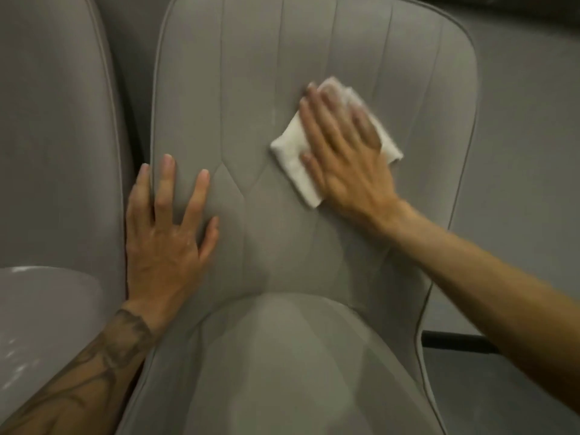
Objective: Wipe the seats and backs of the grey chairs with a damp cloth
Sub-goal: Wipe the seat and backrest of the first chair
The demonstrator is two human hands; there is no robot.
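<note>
A grey upholstered chair (251, 89) with stitched seams fills the middle of the view, its back above and its seat (282, 356) below. My right hand (342, 152) lies flat on a folded white cloth (292, 158), pressing it against the right half of the chair back; the hand is blurred. My left hand (166, 227) rests with fingers spread on the left edge of the chair back, the outer finger wrapped around the edge. It holds nothing.
A second grey chair (53, 120) stands close on the left, with its seat (40, 324) at the lower left. Grey floor (527, 152) lies to the right. A black chair leg (455, 342) shows under my right forearm.
</note>
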